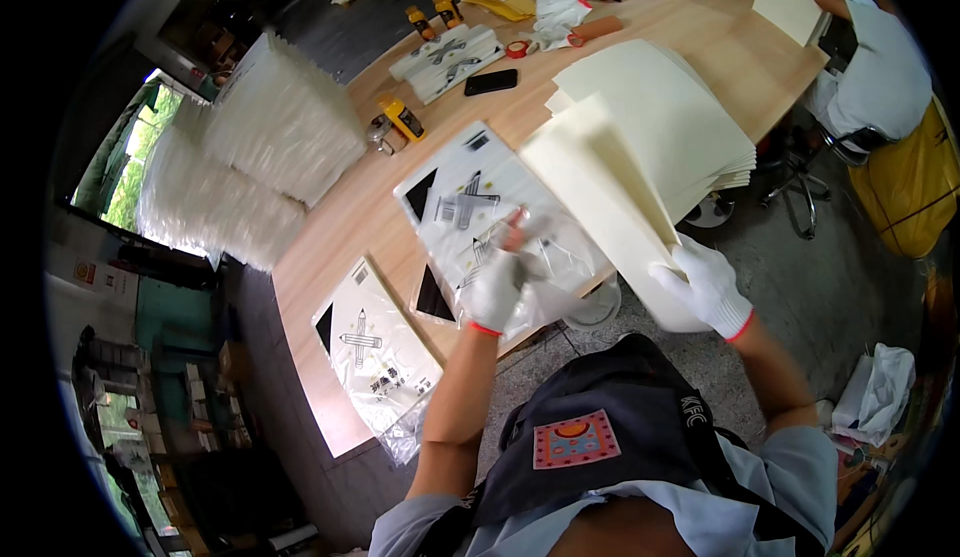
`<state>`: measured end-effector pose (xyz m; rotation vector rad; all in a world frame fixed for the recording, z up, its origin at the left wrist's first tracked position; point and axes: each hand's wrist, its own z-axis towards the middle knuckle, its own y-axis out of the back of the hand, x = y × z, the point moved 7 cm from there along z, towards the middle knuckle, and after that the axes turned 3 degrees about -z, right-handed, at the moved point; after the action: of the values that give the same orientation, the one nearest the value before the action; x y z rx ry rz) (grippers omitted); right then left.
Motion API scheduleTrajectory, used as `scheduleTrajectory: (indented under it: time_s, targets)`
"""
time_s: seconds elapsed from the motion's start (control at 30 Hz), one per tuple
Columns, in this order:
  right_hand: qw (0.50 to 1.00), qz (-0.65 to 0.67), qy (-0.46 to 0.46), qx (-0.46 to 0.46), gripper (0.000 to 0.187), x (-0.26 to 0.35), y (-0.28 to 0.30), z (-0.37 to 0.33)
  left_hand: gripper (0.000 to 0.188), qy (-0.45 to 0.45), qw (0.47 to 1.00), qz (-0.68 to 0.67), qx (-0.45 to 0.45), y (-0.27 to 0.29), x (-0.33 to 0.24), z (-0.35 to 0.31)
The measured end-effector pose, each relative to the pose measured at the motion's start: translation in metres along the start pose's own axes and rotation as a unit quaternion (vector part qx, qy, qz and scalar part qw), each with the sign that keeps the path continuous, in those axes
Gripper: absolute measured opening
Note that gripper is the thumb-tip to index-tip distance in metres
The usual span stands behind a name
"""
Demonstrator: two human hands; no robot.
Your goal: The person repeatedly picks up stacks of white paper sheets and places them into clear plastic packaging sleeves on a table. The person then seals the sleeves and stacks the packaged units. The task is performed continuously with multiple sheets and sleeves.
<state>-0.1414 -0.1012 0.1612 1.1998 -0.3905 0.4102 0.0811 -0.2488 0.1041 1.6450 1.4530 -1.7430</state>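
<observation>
My right hand (708, 285), in a white glove with a red cuff edge, grips the near end of a curved stack of cream paper sheets (615, 212). The stack slants from the table's middle toward me. My left hand (497, 285), gloved with a bare fingertip showing, is over a clear printed plastic bag (470, 182). Motion smears its fingers, so their grip on the film cannot be made out. Lower left lies a filled plastic bag (375, 342) with a crossed-pencil drawing and a black corner. A fanned pile of cream paper (650, 117) rests beyond the held sheets.
Tall stacks of plastic-wrapped material (275, 122) stand left of the wooden table (325, 227). Farther back are a black phone (491, 82), an orange bottle (401, 115), a glass jar (384, 135) and red tape (516, 49). Another person (880, 77) sits at the right with cream sheets.
</observation>
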Motion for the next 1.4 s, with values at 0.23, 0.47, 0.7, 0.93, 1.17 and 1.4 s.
scheduleTrajectory:
  time_s: [0.23, 0.47, 0.7, 0.93, 1.17, 1.4]
  targets:
    - [0.936, -0.243, 0.201, 0.155, 0.014, 0.037, -0.044, 0.007, 0.052, -0.116, 0.977, 0.171, 0.049, 0.001, -0.063, -0.026]
    - [0.912, 0.286, 0.003, 0.295, 0.017, -0.008, -0.123, 0.044, 0.037, -0.325, 0.827, 0.453, 0.074, -0.034, 0.026, -0.106]
    - [0.870, 0.463, -0.067, 0.156, 0.027, 0.019, -0.204, 0.051, 0.043, -0.254, 0.858, 0.446, 0.005, -0.066, -0.011, -0.045]
    - [0.955, -0.213, 0.201, 0.037, 0.036, 0.103, -0.133, 0.028, 0.030, -0.104, 0.925, 0.357, -0.080, -0.014, 0.007, -0.031]
    - [0.981, -0.189, 0.048, -0.014, 0.036, 0.035, -0.110, 0.018, 0.033, -0.327, 0.713, 0.618, -0.048, -0.014, 0.067, -0.095]
    - [0.966, -0.219, 0.019, 0.135, 0.024, -0.013, -0.149, 0.014, 0.010, -0.179, 0.733, 0.530, -0.388, 0.123, 0.066, -0.137]
